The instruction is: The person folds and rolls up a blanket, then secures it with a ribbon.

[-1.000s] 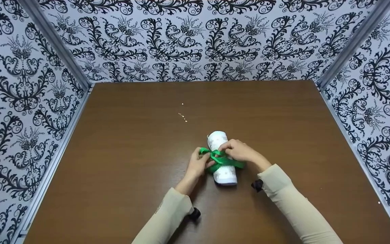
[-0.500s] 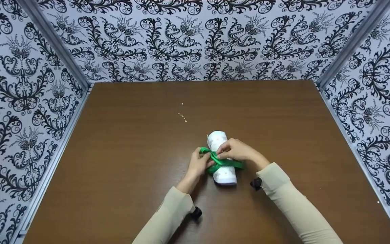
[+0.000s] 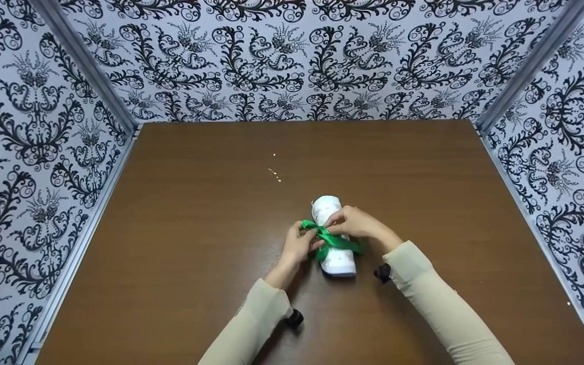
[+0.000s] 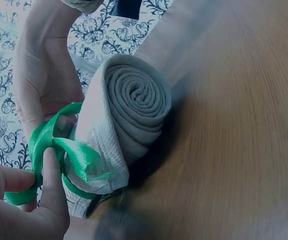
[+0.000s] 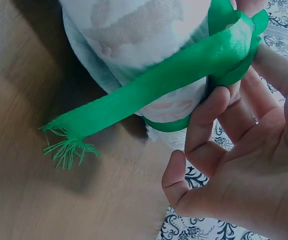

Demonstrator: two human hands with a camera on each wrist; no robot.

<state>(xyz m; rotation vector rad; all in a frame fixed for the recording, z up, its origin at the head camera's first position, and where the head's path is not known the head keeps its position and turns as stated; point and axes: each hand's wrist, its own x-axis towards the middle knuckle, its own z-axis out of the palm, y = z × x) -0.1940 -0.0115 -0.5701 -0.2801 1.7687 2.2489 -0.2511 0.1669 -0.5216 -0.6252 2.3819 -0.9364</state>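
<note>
A white towel [image 3: 339, 264] with a faint pattern lies rolled on the table, its spiral end [image 4: 139, 95] facing the left wrist view. Round its middle runs a green ribbon [image 3: 341, 243], looped and crossed on top. My left hand [image 3: 297, 246] pinches a ribbon loop at the roll's left side, thumb and finger on the green fabric [image 4: 44, 145]. From the right, my right hand [image 3: 357, 223] holds the ribbon close to the crossing; its fingers [image 5: 214, 107] curl beside the roll. One frayed tail [image 5: 74, 125] hangs over the towel's right side. The exact knot is partly hidden by fingers.
The brown wooden table [image 3: 195, 228] extends around the roll. Small pale specks [image 3: 275, 175] dot it farther back. Patterned panels [image 3: 282, 61] with grey metal posts [image 3: 86, 66] enclose the back and sides. Dark wrist cameras [image 3: 295, 318] hang at both sleeves.
The right fingers have worked in at the crossing, and the ribbon there has changed shape slightly. A lower ribbon end shows more in front of the left fingers. The towel stays nearly in place.
</note>
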